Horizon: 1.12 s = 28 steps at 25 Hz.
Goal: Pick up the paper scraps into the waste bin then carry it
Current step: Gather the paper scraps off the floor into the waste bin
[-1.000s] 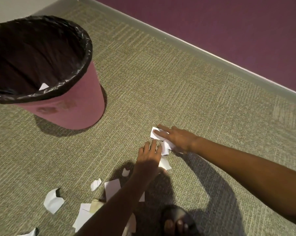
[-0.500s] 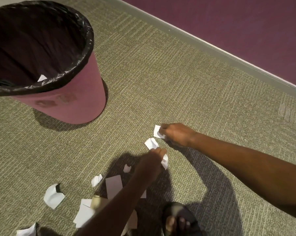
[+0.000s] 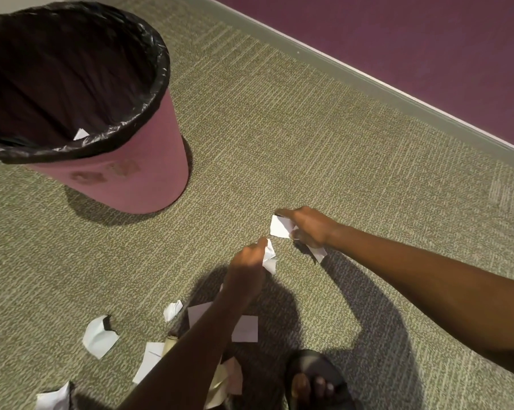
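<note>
1. Both hands are low over the carpet point(image 3: 279, 137), close together but not touching.
2. Right hand point(image 3: 309, 229) is clenched on a white scrap point(image 3: 280, 226); a second strip point(image 3: 319, 253) pokes out below the fist.
3. Left hand point(image 3: 248, 257) is pinched round a crumpled scrap point(image 3: 270, 258), which sticks out toward the right hand.
4. Bin point(image 3: 137, 173) stands upright on the carpet, up and to the left, well apart from both hands.
5. It's pink, lined with a black bag point(image 3: 72, 72) folded over the rim, and one white piece point(image 3: 80, 134) shows inside near the front edge.
6. More scraps lie on the floor near the bottom of the view: a curled one point(image 3: 99, 337) at the left, a small one point(image 3: 172, 309) nearer the left forearm, a flat square point(image 3: 245, 328) just right of that forearm.
7. Another sheet point(image 3: 149, 361) lies partly under the forearm, and one more point(image 3: 54, 399) sits at the bottom-left edge.
8. Toes in a dark sandal point(image 3: 317, 380) show at the bottom, right of the scrap pile.
9. Purple wall point(image 3: 412, 48) with a grey skirting point(image 3: 368, 84) runs diagonally across the top right.
</note>
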Motion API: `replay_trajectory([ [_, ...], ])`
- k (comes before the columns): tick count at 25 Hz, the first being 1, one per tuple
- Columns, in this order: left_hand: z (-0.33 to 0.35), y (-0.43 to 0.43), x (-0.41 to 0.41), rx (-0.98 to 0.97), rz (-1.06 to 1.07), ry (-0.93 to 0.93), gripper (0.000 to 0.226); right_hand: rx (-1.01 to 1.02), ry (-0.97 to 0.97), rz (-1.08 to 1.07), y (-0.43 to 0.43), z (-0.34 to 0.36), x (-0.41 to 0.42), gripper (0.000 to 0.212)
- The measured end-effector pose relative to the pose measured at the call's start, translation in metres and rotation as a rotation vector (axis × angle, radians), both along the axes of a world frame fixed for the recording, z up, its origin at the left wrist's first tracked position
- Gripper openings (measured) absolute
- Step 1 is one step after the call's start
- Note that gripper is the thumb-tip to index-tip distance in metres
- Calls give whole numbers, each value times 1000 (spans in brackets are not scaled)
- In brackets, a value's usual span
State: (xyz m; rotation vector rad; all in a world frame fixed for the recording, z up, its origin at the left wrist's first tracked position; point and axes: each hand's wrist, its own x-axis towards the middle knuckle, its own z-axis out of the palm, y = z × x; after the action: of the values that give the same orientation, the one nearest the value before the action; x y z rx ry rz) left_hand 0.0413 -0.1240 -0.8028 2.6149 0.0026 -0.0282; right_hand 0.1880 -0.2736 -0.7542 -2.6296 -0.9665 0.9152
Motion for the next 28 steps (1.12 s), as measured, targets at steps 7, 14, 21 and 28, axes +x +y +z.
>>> replay_trajectory([
  [7,-7,-3,-7,121,93,-313,19,-24,-62,69,6,-1,8,20],
  [14,45,12,13,-98,343,157,16,27,-67,71,27,8,20,22],
  [21,223,94,31,-367,382,-113,16,774,-30,-378,110,173,50,4],
  [28,349,195,23,-205,565,-515,32,1174,-185,-258,202,290,33,10],
])
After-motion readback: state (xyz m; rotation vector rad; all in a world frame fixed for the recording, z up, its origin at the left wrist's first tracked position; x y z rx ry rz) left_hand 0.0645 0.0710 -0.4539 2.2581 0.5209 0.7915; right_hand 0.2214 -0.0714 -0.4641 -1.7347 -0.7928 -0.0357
